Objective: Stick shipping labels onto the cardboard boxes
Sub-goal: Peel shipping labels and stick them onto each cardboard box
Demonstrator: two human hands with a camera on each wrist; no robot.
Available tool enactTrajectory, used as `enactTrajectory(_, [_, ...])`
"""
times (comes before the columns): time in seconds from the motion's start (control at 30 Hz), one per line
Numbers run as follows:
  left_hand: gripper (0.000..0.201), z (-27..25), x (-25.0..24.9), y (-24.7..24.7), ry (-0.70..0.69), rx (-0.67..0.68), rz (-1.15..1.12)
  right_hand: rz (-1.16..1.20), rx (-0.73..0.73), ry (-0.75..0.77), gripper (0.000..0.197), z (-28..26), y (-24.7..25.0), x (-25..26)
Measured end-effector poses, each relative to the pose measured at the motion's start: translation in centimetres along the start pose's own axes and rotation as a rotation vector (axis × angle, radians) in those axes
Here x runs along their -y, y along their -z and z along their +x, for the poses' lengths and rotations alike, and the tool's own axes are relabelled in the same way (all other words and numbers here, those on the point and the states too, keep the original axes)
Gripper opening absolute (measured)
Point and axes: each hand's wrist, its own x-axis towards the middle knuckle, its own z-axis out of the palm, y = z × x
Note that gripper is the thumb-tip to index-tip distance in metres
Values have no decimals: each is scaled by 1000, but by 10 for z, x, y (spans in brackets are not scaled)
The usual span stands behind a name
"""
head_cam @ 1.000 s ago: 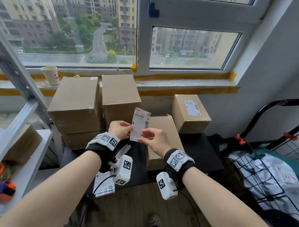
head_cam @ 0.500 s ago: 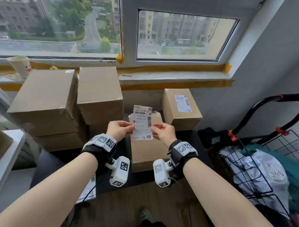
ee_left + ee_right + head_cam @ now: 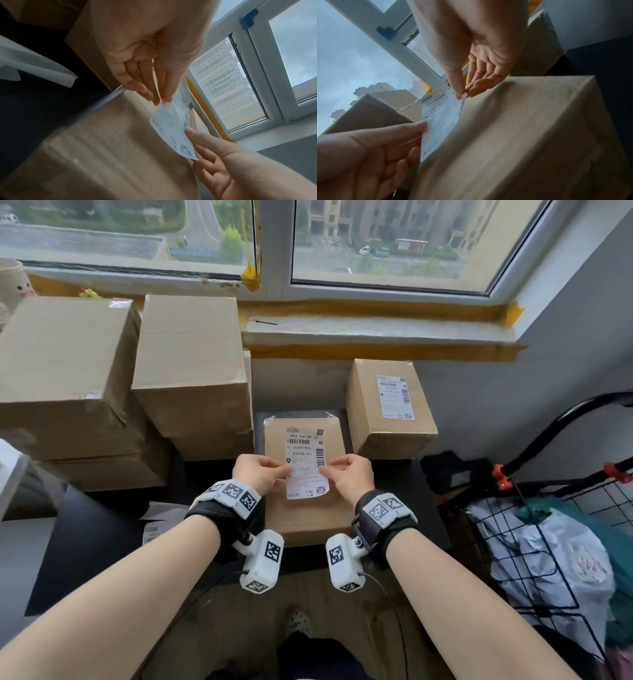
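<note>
**Label held over the middle box**

Your left hand [image 3: 257, 474] pinches the left edge of the shipping label [image 3: 306, 461] and your right hand [image 3: 350, 474] pinches its right edge. The label hangs just above the cardboard box [image 3: 308, 515] in front of you, beside a labelled box [image 3: 390, 409].

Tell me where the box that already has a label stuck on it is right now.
In the head view, the labelled box sits right of centre under the windowsill, just behind and right of the smaller box below both hands.
</note>
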Motion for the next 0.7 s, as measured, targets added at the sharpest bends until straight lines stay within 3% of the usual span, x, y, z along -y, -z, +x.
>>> enactTrajectory(0.4, [13,1,2,-11,1,-90,231,-298,-5,88,22,0,2,2])
enactTrajectory(0.7, [11,2,0,-15,2,-126,315,-364,2,90,22,-3,0,6])
